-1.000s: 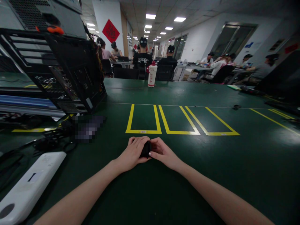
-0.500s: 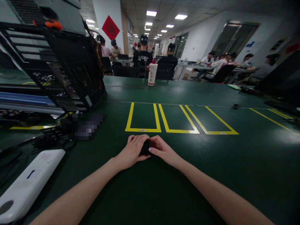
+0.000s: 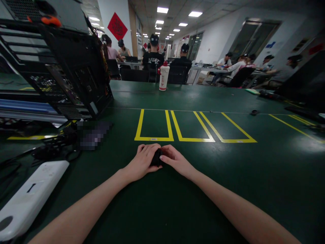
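Between my hands, at the middle of the head view, is a small black object (image 3: 156,158); its kind does not show, as my fingers cover much of it. My left hand (image 3: 143,159) wraps round it from the left, fingers over the top and thumb along the near side. From the right, my right hand (image 3: 175,160) closes on its edge, with the thumb in front and the fingers behind. Both hands are low over the dark green table (image 3: 162,203), just in front of yellow tape outlines (image 3: 153,139).
At left stand a black open computer case (image 3: 83,78), tangled black cables (image 3: 53,144) and a long white device (image 3: 33,200). A white bottle with a red lid (image 3: 164,77) stands at the table's far side. A small black ring-like item (image 3: 254,112) lies to the right. Several people sit beyond.
The camera view has shifted slightly, so everything sits a little higher and further left. Both hands keep their hold on the black object, with hardly any motion.
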`<state>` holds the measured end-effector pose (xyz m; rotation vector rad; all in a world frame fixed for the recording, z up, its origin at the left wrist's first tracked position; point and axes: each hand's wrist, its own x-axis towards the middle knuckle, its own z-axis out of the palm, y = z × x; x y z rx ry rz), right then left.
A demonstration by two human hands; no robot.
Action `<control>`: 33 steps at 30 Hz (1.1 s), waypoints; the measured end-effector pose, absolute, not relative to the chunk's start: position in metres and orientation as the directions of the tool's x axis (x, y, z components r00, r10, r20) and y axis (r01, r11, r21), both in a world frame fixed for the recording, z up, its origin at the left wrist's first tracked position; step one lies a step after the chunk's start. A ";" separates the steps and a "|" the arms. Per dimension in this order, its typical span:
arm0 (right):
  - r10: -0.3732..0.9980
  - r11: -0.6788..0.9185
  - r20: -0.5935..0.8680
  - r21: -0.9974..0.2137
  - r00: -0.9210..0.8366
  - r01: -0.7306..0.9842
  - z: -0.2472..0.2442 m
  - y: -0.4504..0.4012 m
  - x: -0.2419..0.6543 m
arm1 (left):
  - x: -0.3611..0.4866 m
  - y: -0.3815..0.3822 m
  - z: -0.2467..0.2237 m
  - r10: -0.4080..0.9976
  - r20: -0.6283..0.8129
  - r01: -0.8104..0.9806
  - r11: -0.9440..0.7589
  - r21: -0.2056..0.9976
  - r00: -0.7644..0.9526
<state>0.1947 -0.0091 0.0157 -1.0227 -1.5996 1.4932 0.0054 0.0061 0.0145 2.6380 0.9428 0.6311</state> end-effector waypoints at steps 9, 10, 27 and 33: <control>0.859 0.023 0.025 -1.000 -0.511 -0.011 0.013 -0.007 0.198 | 0.005 0.002 0.028 0.646 0.264 0.529 -0.750 0.398 0.717; 0.866 0.028 0.022 -1.000 -0.500 0.004 0.014 -0.008 0.198 | 0.006 0.002 0.027 0.647 0.265 0.530 -0.749 0.397 0.715; 0.851 0.042 0.058 -0.998 -0.521 -0.043 0.016 -0.013 0.196 | 0.005 0.005 0.017 0.660 0.281 0.544 -0.741 0.393 0.697; 0.892 0.063 0.058 -0.998 -0.448 -0.003 0.015 -0.015 0.192 | 0.005 0.006 0.016 0.648 0.304 0.528 -0.753 0.393 0.698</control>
